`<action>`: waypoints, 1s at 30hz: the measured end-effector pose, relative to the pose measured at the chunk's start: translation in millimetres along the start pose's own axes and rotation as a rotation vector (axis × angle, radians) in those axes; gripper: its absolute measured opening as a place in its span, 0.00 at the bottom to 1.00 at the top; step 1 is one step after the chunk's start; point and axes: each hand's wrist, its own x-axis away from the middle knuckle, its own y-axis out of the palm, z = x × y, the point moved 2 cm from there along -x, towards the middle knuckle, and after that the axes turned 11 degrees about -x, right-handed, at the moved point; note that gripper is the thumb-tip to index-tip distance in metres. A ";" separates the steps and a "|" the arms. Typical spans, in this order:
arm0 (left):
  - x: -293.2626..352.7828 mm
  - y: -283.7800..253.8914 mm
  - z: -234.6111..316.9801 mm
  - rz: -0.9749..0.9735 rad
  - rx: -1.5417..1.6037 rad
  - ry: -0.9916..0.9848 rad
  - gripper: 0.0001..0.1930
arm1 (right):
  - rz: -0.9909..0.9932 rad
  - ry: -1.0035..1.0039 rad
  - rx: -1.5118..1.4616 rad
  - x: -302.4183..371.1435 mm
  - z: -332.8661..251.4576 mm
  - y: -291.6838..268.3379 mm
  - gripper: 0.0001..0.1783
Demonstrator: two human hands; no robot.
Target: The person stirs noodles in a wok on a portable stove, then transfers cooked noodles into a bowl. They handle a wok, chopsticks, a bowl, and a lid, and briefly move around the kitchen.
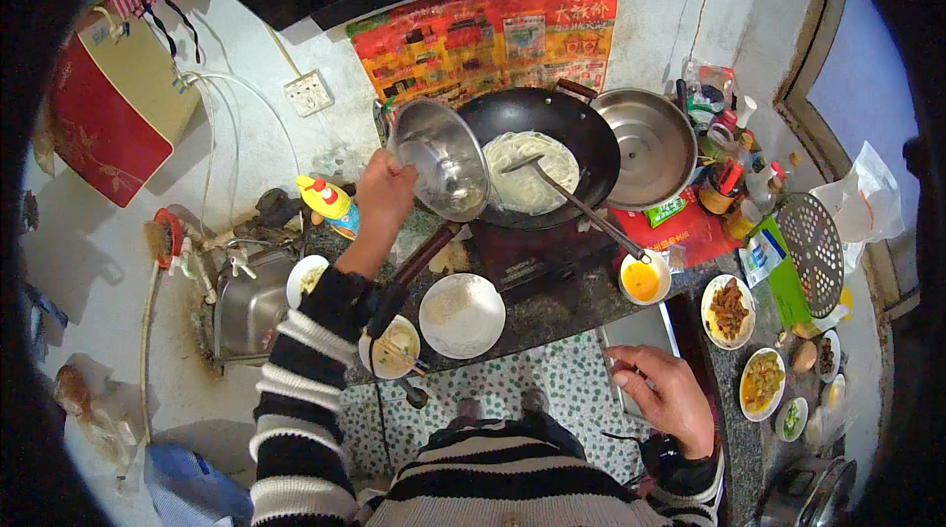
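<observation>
My left hand (382,194) grips the rim of a steel mixing bowl (445,164), tilted over the left side of a black wok (599,148). Inside the wok lies a round, pale layer of batter (554,161). A spatula (581,206) rests there unheld, its blade on the batter and its handle over the wok's near right rim. The wok's own long handle (409,271) passes beside my left forearm. Lower right, my right hand (665,394) hovers in front of the counter, fingers loosely curled, thumb apart, with nothing visible in it. Nearby stands a bowl of beaten egg (641,283).
A white plate (462,316) and a bowl with chopsticks (394,348) sit at the front counter edge. Dishes of food (762,384) line the right counter. A steel basin (645,148) and several bottles (734,182) stand right of the wok; a sink (251,305) is left.
</observation>
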 end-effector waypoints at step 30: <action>141.8 -98.1 -129.1 -0.098 0.694 -0.962 0.06 | -0.074 0.019 0.069 -8.9 -7.3 22.2 0.15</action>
